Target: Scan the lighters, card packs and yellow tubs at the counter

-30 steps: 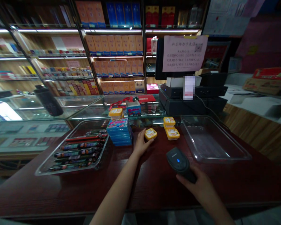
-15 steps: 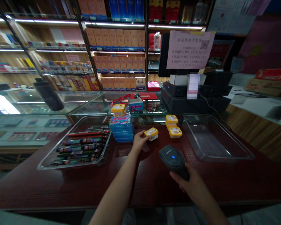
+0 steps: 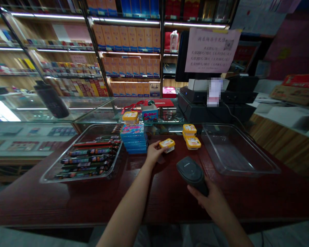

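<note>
My left hand [image 3: 155,153] is closed on the left end of a small plastic tub with a yellow lid [image 3: 167,144], tilted a little above the dark red counter. In my right hand [image 3: 207,195] is a dark barcode scanner [image 3: 192,171], its head turned toward that tub. Beyond the scanner, more yellow-lidded tubs [image 3: 192,142] stand grouped, some stacked. Left of my left hand rises a stack of blue boxes [image 3: 134,139], with another yellow-lidded tub [image 3: 130,116] behind it.
A clear tray [image 3: 45,175] of long dark wrapped packs lies at the left. Another clear tray [image 3: 247,170] stands at the right. At the back are a monitor with a pink notice [image 3: 211,51], a black bottle [image 3: 51,99] and a small open box [image 3: 149,115].
The blue light on the scanner has gone out. Both hands keep their holds and hardly move; the view has tipped slightly.
</note>
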A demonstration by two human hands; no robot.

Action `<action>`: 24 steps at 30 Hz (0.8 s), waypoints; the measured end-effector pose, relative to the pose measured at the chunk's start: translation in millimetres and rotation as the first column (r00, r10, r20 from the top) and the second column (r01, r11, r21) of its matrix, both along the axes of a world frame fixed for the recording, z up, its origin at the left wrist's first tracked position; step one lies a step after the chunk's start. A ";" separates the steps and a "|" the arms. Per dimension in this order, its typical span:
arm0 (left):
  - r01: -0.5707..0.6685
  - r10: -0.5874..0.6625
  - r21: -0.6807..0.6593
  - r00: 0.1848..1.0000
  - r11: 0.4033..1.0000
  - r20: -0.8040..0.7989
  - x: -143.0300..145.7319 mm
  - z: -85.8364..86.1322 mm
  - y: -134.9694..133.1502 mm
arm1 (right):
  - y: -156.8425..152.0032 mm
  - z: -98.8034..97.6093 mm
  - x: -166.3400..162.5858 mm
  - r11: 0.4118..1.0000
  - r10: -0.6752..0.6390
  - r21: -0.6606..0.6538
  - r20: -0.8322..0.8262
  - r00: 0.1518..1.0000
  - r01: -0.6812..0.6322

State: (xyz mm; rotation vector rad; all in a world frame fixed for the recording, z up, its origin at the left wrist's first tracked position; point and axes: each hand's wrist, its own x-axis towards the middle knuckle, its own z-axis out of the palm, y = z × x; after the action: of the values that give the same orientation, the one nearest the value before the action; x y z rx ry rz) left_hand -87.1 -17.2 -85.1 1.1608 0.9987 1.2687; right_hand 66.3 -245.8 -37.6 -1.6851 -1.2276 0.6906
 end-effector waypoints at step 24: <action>0.106 -0.121 0.261 0.992 0.960 0.041 78.7 57.1 21.6 | 39.2 -36.3 52.8 0.991 0.076 0.000 0.812 0.579 -0.130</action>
State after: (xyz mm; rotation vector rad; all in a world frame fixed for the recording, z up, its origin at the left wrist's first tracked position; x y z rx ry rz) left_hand -8.4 4.3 -27.9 1.3534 0.7281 1.3600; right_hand 119.0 -206.6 -73.9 -1.9520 -1.9680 -0.1437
